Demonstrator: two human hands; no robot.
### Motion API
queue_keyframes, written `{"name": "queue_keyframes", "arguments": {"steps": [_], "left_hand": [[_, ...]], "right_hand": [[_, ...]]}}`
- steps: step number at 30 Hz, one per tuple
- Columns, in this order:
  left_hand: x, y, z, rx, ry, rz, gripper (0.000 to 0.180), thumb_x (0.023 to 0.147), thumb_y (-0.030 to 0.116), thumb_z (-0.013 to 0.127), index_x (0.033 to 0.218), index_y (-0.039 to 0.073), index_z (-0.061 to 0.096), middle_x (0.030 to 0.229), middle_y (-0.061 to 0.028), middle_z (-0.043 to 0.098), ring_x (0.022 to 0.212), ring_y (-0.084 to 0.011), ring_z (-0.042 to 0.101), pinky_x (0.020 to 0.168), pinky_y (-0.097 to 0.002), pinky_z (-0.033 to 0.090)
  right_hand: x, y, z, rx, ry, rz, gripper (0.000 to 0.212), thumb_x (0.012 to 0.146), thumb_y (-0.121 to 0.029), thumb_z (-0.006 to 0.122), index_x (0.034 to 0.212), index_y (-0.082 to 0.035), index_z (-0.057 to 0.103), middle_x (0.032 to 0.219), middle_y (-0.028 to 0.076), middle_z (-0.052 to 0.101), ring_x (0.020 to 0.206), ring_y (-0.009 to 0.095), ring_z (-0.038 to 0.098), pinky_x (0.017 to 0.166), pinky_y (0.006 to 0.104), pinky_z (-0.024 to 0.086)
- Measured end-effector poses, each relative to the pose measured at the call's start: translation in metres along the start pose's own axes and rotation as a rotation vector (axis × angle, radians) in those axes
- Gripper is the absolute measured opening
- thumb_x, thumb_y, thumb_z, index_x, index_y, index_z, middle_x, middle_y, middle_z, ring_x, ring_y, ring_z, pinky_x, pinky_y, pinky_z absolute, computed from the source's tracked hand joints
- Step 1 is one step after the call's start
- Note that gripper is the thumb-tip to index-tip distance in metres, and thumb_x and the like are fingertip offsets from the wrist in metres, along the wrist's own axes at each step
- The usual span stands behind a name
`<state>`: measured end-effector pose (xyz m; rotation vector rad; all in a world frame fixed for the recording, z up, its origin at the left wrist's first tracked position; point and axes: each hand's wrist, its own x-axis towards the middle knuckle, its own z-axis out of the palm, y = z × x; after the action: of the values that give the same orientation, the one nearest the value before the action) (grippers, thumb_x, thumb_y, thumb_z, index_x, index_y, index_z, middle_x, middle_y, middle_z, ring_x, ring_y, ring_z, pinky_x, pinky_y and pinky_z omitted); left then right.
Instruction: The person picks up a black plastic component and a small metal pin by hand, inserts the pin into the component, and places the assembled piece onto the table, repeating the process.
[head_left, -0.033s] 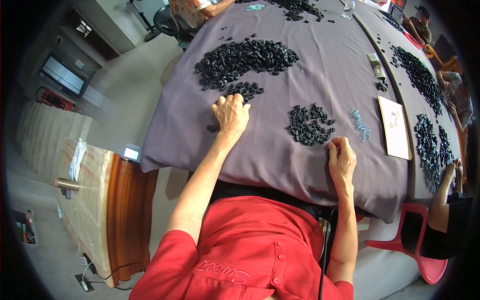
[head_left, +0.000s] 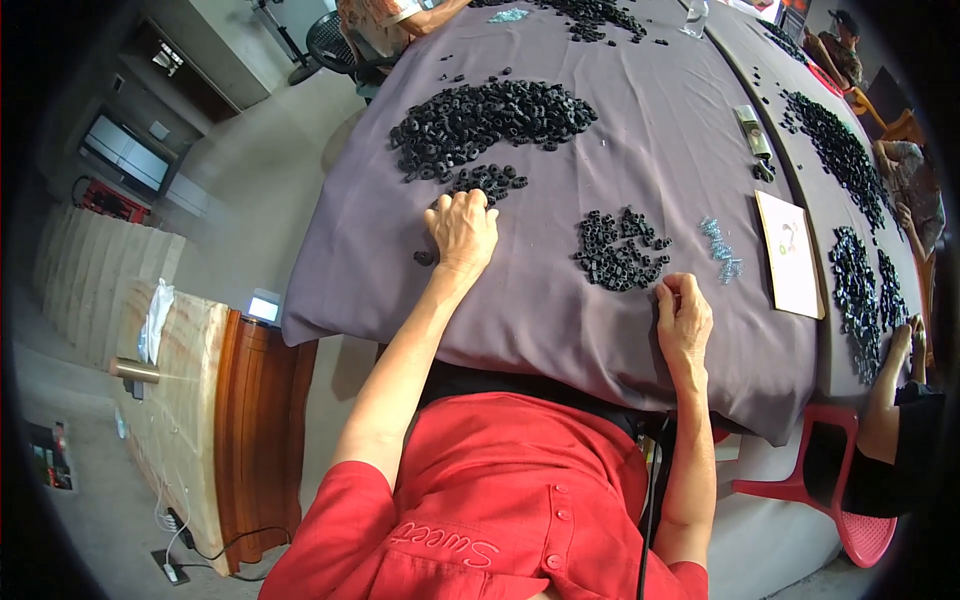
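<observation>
In the head view, the left hand (head_left: 463, 232) bends over the near edge of a small cluster of black pieces (head_left: 500, 180), knuckles up and fingers curled down; its fingertips are hidden, so I cannot tell whether it grasps one. The right hand (head_left: 687, 318) is at the lower right edge of a compact black pile (head_left: 610, 255), thumb and forefinger drawn together; anything between them is too small to make out. The small cluster lies just below a large black heap (head_left: 490, 125), and a loose black piece (head_left: 424, 257) sits apart, left of the left wrist. Right of the compact pile is a strewn patch of pale bluish bits (head_left: 722, 250), with a pale flat board (head_left: 788, 255) beyond it, all on the grey cloth (head_left: 540, 310). As for progress, the pieces lie divided: the large heap, touched by neither hand, holds far more than the compact pile, so most of the handling seems left. Whether the compact pile is finished pieces or pieces waiting cannot be told, and no bluish bit can be made out in a black piece.
</observation>
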<state>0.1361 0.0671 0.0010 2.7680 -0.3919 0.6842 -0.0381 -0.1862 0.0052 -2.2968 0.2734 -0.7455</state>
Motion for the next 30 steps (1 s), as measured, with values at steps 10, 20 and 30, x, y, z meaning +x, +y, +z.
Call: {"name": "queue_keyframes", "arguments": {"steps": [10, 20, 30], "left_hand": [[-0.043, 0.047, -0.032, -1.639, -0.444, -0.463, 0.017, 0.089, 0.009, 0.058, 0.104, 0.005, 0.062, 0.083, -0.0068, 0.066, 0.061, -0.0051, 0.055, 0.054, -0.0176, 0.046], [-0.076, 0.085, -0.035, -1.873, -0.562, -0.681, 0.011, 0.085, 0.010, 0.064, 0.092, 0.005, 0.059, 0.083, -0.0066, 0.066, 0.065, -0.0092, 0.060, 0.055, -0.0196, 0.048], [-0.082, 0.091, -0.034, -1.850, -0.557, -0.611, 0.012, 0.084, 0.011, 0.066, 0.090, 0.003, 0.059, 0.079, -0.0055, 0.065, 0.064, -0.0095, 0.060, 0.055, -0.0202, 0.048]], "right_hand": [[-0.003, -0.014, -0.004, 0.103, 0.041, -0.063, 0.008, 0.081, -0.002, 0.058, 0.089, -0.003, 0.056, 0.083, 0.011, 0.056, 0.070, 0.028, 0.057, 0.064, 0.0334, 0.046], [-0.016, -0.057, 0.013, 0.374, -0.144, -0.122, 0.016, 0.079, 0.004, 0.058, 0.094, -0.001, 0.062, 0.076, 0.011, 0.057, 0.062, 0.021, 0.056, 0.057, 0.0289, 0.045], [-0.024, -0.057, 0.027, 0.495, -0.176, 0.003, 0.018, 0.081, 0.002, 0.058, 0.099, 0.000, 0.057, 0.082, 0.012, 0.064, 0.073, 0.017, 0.065, 0.064, 0.0270, 0.051]]}}
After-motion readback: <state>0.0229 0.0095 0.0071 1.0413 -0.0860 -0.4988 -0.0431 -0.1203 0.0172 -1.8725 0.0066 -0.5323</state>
